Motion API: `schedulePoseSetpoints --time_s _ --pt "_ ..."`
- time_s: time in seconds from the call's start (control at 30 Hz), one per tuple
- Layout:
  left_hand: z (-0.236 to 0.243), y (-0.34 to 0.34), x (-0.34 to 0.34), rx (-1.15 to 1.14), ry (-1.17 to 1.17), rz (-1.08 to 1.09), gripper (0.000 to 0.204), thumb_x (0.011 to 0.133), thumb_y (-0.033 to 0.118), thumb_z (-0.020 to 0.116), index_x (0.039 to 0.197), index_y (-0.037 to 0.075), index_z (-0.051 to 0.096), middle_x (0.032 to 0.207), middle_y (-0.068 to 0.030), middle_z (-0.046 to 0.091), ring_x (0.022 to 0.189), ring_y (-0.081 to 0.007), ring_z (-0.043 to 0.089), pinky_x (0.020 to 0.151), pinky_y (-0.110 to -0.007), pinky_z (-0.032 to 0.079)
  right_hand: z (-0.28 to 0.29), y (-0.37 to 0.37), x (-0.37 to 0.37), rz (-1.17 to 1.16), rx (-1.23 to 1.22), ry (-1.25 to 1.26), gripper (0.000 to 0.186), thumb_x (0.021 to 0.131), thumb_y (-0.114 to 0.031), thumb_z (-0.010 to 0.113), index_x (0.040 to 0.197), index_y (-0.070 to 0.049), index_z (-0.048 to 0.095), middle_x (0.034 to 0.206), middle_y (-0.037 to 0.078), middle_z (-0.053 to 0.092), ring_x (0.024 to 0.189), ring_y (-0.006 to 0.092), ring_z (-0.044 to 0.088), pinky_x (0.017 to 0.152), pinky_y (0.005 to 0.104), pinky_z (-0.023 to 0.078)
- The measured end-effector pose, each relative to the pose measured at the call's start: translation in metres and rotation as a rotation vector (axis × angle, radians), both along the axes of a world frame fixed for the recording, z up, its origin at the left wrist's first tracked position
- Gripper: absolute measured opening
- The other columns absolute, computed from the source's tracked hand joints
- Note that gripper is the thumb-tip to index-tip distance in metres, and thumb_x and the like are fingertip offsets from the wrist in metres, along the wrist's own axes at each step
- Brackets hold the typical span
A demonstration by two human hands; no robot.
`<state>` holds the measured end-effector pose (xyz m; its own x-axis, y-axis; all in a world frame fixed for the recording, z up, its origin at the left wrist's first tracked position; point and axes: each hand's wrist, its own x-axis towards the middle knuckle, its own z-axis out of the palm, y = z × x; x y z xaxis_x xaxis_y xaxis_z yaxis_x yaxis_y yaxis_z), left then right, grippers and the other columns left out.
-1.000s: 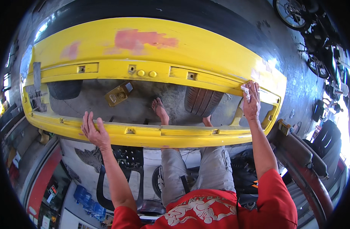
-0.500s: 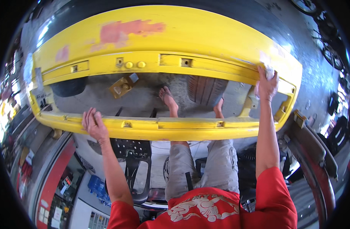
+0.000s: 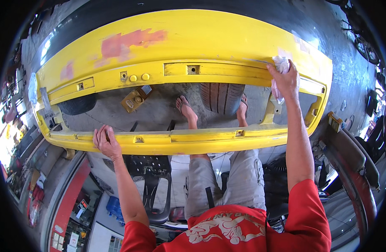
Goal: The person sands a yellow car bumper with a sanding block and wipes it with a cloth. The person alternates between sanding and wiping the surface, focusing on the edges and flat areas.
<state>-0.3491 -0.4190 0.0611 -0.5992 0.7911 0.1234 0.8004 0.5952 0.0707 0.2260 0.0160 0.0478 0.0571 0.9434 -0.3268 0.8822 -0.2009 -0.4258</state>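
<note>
The right hand (image 3: 288,82) is farther right and farther out than a second ago, its fingers holding the white cloth (image 3: 280,63), which now covers a different stretch of the yellow bumper (image 3: 180,42) lying crosswise ahead. The left hand (image 3: 108,143) stays on the near rail (image 3: 201,145), fingers bent; gripping or resting, I cannot tell.

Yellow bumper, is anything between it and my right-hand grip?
Yes: a white cloth is bunched under your right-hand grip, over the upper part of the yellow bumper, toward its right end. Nothing else visible stands between them.
</note>
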Motion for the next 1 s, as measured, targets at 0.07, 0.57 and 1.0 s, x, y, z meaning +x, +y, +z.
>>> schedulePoseSetpoints --time_s 0.07,0.57,1.0 --pt "0.0 0.0 -0.001 -0.009 0.015 -0.01 0.035 0.111 0.039 0.072 0.115 0.008 0.086 0.13 -0.0037 0.082 0.142 -0.0367 0.061 0.125 -0.05 0.041 0.0 0.002 0.001 -0.052 -0.071 0.073 0.084 0.081 -0.058 0.095 0.139 -0.002 0.074 0.127 0.023 0.08 0.115 0.0408 0.078 0.103 0.0502 0.061" --pt "0.002 0.001 0.0 -0.046 0.033 0.009 0.031 0.108 0.038 0.074 0.113 0.009 0.086 0.129 -0.0021 0.082 0.143 -0.036 0.061 0.125 -0.05 0.041 0.002 0.008 -0.008 -0.037 -0.082 0.041 0.077 0.08 -0.053 0.095 0.136 -0.003 0.075 0.119 0.021 0.082 0.11 0.0386 0.08 0.099 0.0488 0.062" --pt "0.001 0.0 -0.002 -0.039 0.03 0.013 0.032 0.108 0.038 0.074 0.113 0.009 0.087 0.129 -0.0025 0.083 0.144 -0.0355 0.061 0.126 -0.05 0.041 0.005 0.008 -0.009 -0.007 -0.057 0.037 0.074 0.083 -0.051 0.095 0.136 -0.003 0.075 0.117 0.019 0.083 0.107 0.0346 0.081 0.098 0.0473 0.063"
